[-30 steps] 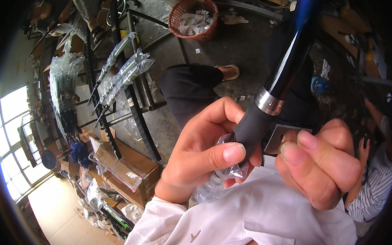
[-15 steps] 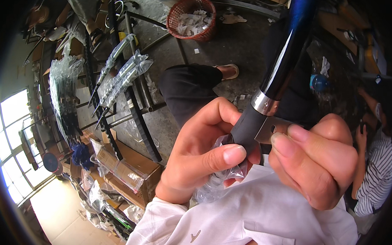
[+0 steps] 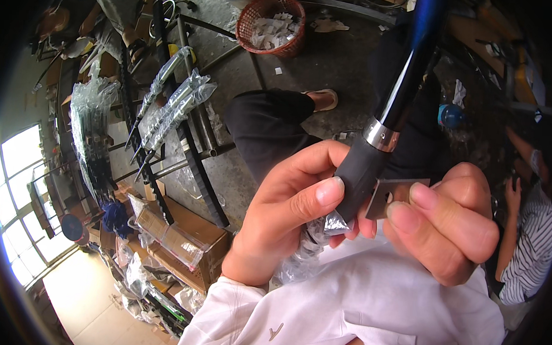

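A glossy black-and-blue rod [image 3: 400,85] slants down from the upper right. It has a shiny silver ring [image 3: 380,135] and, below that, a matte dark grey handle sleeve [image 3: 359,172]. My left hand [image 3: 290,203] is closed around the sleeve, thumb lying on top. Crumpled clear plastic [image 3: 300,261] hangs at the sleeve's lower end, under my left fingers. Between thumb and fingers, my right hand [image 3: 447,224] pinches a thin flat metal blade [image 3: 389,195] with a hole in it. The blade's edge is beside the sleeve; whether it touches is hard to tell.
A red basket [image 3: 271,26] of paper scraps stands on the dark floor ahead. To the left, plastic-wrapped rods [image 3: 178,108] rest on a metal rack [image 3: 199,121], near a cardboard box [image 3: 185,248]. A person in a striped top [image 3: 532,242] sits at right, beyond a blue bottle [image 3: 451,116].
The rod has shifted slightly up and right. My left thumb now lies higher on the sleeve, whose lower end shows more. The blade has turned and moved slightly down the sleeve.
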### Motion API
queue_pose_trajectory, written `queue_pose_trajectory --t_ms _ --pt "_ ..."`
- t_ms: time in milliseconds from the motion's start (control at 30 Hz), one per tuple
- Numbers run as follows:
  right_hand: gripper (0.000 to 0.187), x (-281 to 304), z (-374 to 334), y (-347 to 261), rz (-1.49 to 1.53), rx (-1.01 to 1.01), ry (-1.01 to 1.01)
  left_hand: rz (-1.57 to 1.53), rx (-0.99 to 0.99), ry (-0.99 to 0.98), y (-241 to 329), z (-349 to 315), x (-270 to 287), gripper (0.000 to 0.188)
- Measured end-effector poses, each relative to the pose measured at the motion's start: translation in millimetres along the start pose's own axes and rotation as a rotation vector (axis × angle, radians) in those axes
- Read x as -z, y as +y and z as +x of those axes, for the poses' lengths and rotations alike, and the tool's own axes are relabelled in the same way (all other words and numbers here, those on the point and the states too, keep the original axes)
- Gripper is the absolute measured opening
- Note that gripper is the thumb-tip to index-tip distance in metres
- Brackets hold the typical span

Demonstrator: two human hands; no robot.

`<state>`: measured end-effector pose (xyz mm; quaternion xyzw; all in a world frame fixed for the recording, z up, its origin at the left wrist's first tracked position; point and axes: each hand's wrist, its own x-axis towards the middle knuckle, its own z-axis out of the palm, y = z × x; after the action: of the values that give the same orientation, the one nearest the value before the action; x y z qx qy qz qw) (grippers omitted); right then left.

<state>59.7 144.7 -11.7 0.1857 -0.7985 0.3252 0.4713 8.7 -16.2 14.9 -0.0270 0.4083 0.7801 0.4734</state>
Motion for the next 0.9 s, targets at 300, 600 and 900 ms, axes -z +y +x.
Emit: queue_pose_trajectory --t_ms 300,600,900 --pt "0.041 15 1 -1 0.109 -0.085 -0.094 -0.051 0.006 0.050 3 0 -2 0.042" --pt "0.034 16 7 1 0.008 -0.014 -0.109 -0.046 -0.050 0.028 1 -3 -4 0.038" --pt "0.028 12 14 0 -0.090 0.009 -0.104 0.075 -0.175 0.081 0 -2 -8 0.038"
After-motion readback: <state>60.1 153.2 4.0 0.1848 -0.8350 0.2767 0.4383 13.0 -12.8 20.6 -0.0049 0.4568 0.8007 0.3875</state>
